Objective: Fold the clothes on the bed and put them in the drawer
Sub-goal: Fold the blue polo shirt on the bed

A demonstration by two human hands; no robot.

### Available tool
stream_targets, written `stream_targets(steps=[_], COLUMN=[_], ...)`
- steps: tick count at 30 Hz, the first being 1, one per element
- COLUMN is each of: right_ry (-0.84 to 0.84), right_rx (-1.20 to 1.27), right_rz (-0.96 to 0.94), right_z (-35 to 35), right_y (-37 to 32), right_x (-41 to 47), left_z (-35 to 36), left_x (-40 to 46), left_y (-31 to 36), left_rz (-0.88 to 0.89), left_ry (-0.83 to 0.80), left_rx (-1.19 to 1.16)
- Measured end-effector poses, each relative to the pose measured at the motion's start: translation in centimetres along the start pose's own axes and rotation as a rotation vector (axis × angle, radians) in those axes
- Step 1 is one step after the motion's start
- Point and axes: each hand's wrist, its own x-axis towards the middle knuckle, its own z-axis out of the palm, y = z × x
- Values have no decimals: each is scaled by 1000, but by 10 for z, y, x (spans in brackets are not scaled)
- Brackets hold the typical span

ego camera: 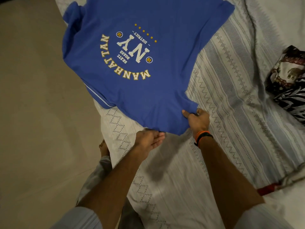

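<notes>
Head view: right hand [197,120] grip pinches the blue T-shirt [140,63] hem; left hand [149,142] grip released, fingers straight beneath it.

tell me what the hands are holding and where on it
The right hand pinches the blue t-shirt at its near edge; the left hand touches the same edge, its grip unclear.

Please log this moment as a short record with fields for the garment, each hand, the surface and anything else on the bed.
garment: blue T-shirt, print side up, spread over the bed's edge
left hand: left hand at the shirt's near edge, fingers straight, grip not visible
right hand: right hand pinches the shirt's near corner; wristbands on the wrist
surface: bed with pale patterned bedsheet
other: dark printed cloth at the right edge
fold state: not yet folded
</notes>
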Motion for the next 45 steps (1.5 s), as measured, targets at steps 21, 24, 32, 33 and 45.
stream_targets(steps=[21, 24, 32, 33, 45], right_ry=[-482, -483, -590, -610, -380], right_rx=[487, 421, 144, 82, -706], right_rz=[-170, -189, -170, -151, -649], right_z=[95, 144, 277, 287, 218], right_y=[-147, -178, -213, -210, -123], right_x=[-32, -30, -13, -11, -11], left_z=[-74, -87, -111, -114, -116], left_x=[23, 30, 35, 40, 50], left_y=[72, 85, 117, 119, 124], left_rz=[835, 753, 468, 453, 439], left_ry=[306, 302, 238, 239, 307], left_rx=[1256, 1027, 483, 450, 488])
